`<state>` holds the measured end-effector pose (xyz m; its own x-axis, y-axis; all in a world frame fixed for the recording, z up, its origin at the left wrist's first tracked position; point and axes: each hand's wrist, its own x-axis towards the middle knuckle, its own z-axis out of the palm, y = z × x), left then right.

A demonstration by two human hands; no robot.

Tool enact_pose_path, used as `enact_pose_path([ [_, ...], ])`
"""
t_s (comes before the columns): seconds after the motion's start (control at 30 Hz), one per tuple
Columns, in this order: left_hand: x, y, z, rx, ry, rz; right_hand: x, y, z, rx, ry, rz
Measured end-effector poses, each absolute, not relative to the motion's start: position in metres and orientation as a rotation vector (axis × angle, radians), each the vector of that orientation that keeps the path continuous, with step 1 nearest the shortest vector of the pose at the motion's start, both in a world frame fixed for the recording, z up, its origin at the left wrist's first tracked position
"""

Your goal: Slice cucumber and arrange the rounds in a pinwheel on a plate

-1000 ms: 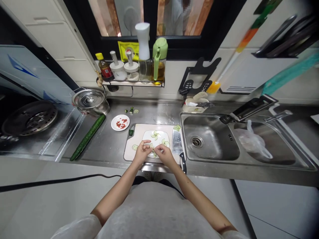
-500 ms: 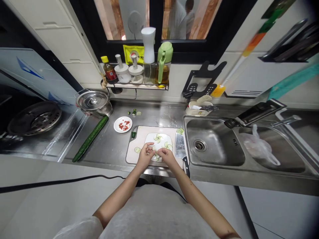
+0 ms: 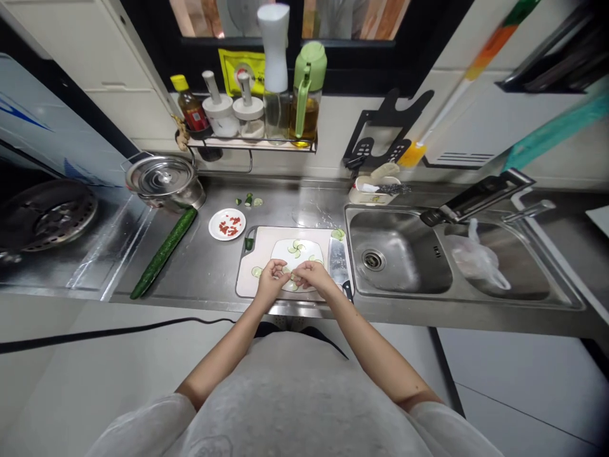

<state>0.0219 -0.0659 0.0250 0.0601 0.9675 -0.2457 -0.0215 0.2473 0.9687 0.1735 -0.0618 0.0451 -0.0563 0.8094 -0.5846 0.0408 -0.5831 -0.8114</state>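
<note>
My left hand (image 3: 273,278) and my right hand (image 3: 311,277) meet over the near part of a white plate (image 3: 280,250). Both have fingertips pinched together, with a thin pale cucumber slice (image 3: 287,270) between them, partly hidden. Curved cucumber pieces form a pinwheel (image 3: 297,248) at the plate's far side; others lie to the right and under my hands. Beneath the plate is a pale cutting board (image 3: 264,238). A cleaver (image 3: 338,261) rests on its right side, below some cucumber slices (image 3: 337,234). More slices (image 3: 257,272) lie at the left, below a dark green cucumber chunk (image 3: 248,244).
Left of the board are a small plate (image 3: 214,227) of red bits, a whole cucumber (image 3: 164,252) and a lidded steel pot (image 3: 164,181). Cucumber ends (image 3: 248,199) lie behind. A double sink (image 3: 404,254) adjoins on the right. Bottles stand on a wall shelf (image 3: 257,145).
The view has tilted and shifted, so the counter sits higher and a little left. My hands stay over the plate, drawn closer together with fingertips still pinched.
</note>
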Motion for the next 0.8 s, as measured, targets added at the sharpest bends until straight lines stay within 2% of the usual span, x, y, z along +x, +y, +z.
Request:
enact_pose_path([
  [0.2,0.018,-0.064,0.012,1.166,1.376,0.855,0.178,-0.048,0.028,-1.690,-1.142,1.664],
  [0.57,0.024,-0.071,0.014,1.526,1.647,0.496,0.177,-0.049,0.015,-1.976,-1.761,1.217],
  [0.8,0.029,-0.068,0.020,1.707,1.719,0.185,0.177,-0.047,0.014,-2.073,-1.880,1.228],
])
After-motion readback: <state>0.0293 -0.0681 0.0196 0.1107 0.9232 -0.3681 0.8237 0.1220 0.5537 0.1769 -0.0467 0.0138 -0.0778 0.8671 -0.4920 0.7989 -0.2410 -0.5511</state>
